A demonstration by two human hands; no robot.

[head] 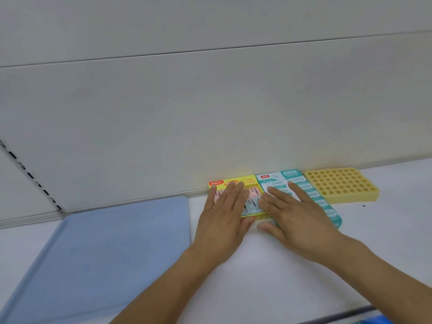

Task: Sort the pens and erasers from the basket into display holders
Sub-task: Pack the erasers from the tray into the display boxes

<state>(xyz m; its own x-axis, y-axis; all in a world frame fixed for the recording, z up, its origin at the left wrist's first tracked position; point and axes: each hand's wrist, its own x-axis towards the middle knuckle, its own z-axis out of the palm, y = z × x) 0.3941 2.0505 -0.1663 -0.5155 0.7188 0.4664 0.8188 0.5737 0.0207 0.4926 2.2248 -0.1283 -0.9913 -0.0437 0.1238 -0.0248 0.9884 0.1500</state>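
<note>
A yellow eraser display box [245, 181] stands against the back wall, with wrapped erasers in it. My left hand [224, 211] lies flat on top of those erasers, fingers spread. Right beside it sits a teal eraser display box [327, 206], also filled with wrapped erasers. My right hand [297, 211] rests flat across the teal box, its thumb by the front edge. A yellow pen holder [342, 185] with a grid of empty holes stands to the right of the teal box. No pens or basket are in view.
A pale blue mat [105, 258] covers the white counter on the left. A grey panelled wall [210, 101] rises directly behind the boxes. A dark strip and something blue [374, 320] show at the bottom right corner.
</note>
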